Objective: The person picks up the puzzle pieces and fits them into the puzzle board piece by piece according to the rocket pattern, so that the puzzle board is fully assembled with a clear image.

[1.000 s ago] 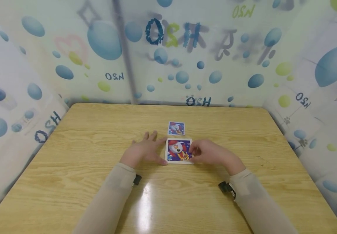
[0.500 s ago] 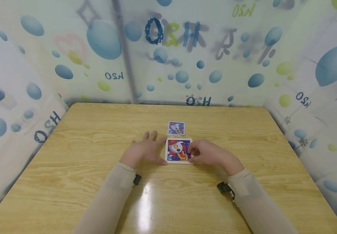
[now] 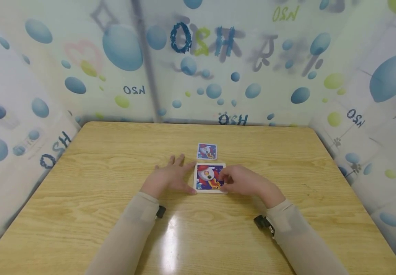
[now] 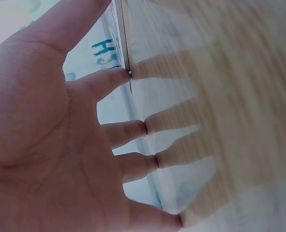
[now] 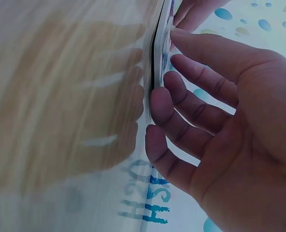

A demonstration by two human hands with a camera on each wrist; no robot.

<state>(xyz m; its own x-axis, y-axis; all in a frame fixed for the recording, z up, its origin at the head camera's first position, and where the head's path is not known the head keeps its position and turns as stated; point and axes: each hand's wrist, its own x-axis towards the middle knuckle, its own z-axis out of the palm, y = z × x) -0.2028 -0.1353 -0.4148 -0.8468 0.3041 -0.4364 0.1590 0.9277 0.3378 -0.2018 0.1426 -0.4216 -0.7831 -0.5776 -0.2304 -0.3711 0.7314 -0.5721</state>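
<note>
A square picture puzzle (image 3: pixel 206 175) of a red and white rocket, with a pale border, lies flat on the table. My left hand (image 3: pixel 170 175) is spread at its left side. The thumb and one finger touch its left edge, and the left wrist view shows the other fingertips standing on the tabletop. At the right side, my right hand (image 3: pixel 242 179) has bent fingers, with thumb and forefinger on the picture, gripping there. Those fingers cover part of the picture's right side. Beyond the puzzle lies a smaller card (image 3: pixel 206 151) with the same rocket picture.
The glossy wooden table (image 3: pixel 115 152) has rounded far corners. Behind it and at both sides hang pale sheets (image 3: pixel 270 57) printed with blue and green bubbles and letters.
My right fingertips have shifted slightly left over the puzzle. A pale strip beside the flames at the lower right has closed, and the flames show whole. My left hand stays put.
</note>
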